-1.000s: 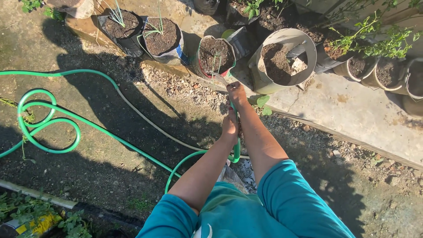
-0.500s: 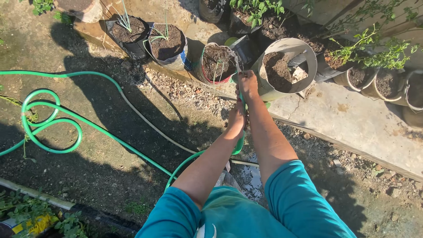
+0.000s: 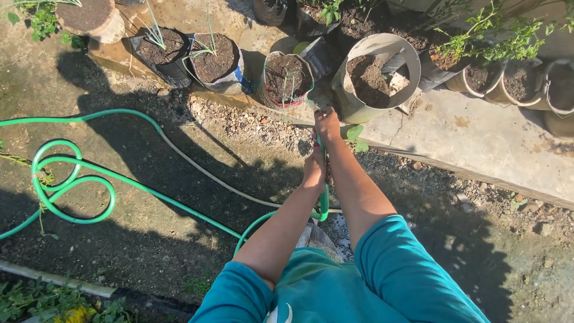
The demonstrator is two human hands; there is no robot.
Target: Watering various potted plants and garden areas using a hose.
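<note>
Teal short-sleeved top, sleeves end above elbows, loose fit w/ soft folds. Small white mark at front hem. Forearms, both hands bare; no gloves, watch, rings.

One green hose (image 3: 89, 173) and one pale hose (image 3: 197, 167) were seen on the ground. Two hands were counted, the left hand (image 3: 313, 169) and the right hand (image 3: 327, 124). Along the concrete ledge (image 3: 478, 143), at least eight soil-filled pots were counted, among them one large grey pot (image 3: 373, 78).

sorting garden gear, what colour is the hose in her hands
Bright green hose, clearest in the head view.
</note>
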